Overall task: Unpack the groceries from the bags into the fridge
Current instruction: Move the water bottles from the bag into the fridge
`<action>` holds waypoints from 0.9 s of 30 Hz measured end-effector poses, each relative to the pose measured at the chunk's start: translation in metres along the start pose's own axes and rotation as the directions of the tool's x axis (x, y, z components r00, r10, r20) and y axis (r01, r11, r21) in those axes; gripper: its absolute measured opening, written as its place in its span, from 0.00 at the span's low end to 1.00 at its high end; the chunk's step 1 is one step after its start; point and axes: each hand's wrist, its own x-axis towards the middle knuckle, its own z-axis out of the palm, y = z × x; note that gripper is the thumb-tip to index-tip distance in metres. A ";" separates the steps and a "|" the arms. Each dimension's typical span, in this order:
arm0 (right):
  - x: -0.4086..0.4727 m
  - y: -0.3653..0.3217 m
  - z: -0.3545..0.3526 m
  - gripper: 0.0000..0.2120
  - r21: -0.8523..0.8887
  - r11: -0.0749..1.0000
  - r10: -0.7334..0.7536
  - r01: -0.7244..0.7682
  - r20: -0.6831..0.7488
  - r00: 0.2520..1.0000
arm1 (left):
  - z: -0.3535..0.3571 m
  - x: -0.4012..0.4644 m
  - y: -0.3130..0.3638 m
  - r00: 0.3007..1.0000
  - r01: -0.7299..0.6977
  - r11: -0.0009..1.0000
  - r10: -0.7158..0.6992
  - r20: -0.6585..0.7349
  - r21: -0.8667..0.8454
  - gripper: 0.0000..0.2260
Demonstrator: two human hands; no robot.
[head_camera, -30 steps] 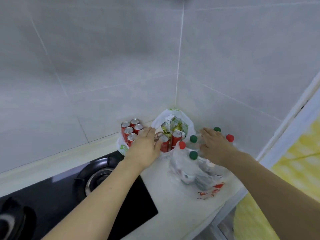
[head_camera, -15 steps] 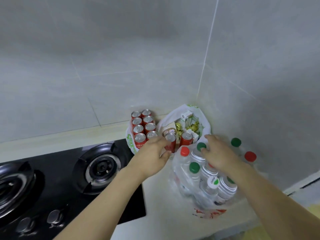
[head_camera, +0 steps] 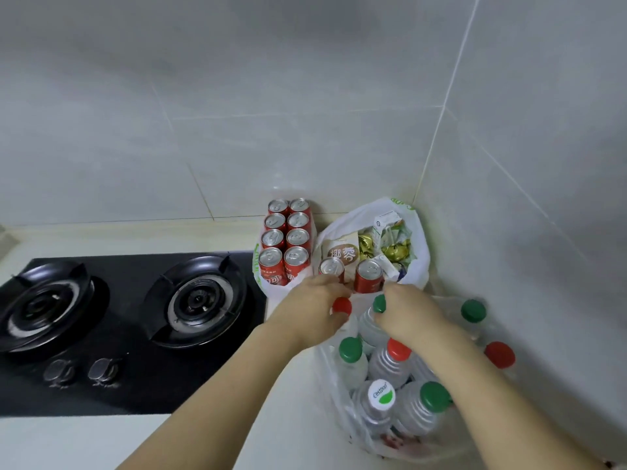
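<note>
A clear plastic bag point(head_camera: 330, 374) on the counter's right holds several water bottles with red and green caps. My left hand point(head_camera: 310, 312) curls round the neck of a red-capped bottle point(head_camera: 341, 306) at the bag's far edge. My right hand point(head_camera: 412, 317) curls round a green-capped bottle point(head_camera: 379, 304) beside it. Behind stands a white bag point(head_camera: 419, 262) with two red cans point(head_camera: 369, 276), a snack pack and gold-wrapped items. A third bag point(head_camera: 259, 276) to the left holds several red cans point(head_camera: 284, 244). No fridge is in view.
A black two-burner gas hob point(head_camera: 135, 334) with two knobs fills the counter on the left. Grey tiled walls meet in a corner behind the bags. Two loose bottles, one green-capped point(head_camera: 472, 310) and one red-capped point(head_camera: 499, 354), stand against the right wall.
The view has tilted down and left, showing more of the hob. Both hands drew back from the cans toward the bottle bag and closed round two bottle tops.
</note>
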 end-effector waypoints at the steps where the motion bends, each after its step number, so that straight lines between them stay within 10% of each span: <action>1: 0.003 0.001 0.002 0.07 -0.011 1.000 -0.012 0.012 -0.003 1.000 | 0.003 0.001 -0.001 1.000 0.016 1.000 -0.016 0.004 0.009 0.16; 16: 0.013 0.012 0.017 0.09 0.132 0.988 -0.055 0.079 -0.174 0.983 | 0.021 0.005 -0.009 0.995 0.097 0.995 -0.098 -0.030 -0.018 0.21; 27: -0.016 -0.017 -0.084 0.11 0.433 0.847 -0.076 0.308 -0.475 0.877 | -0.076 -0.023 0.032 0.931 0.024 0.801 -0.236 -0.279 -0.598 0.08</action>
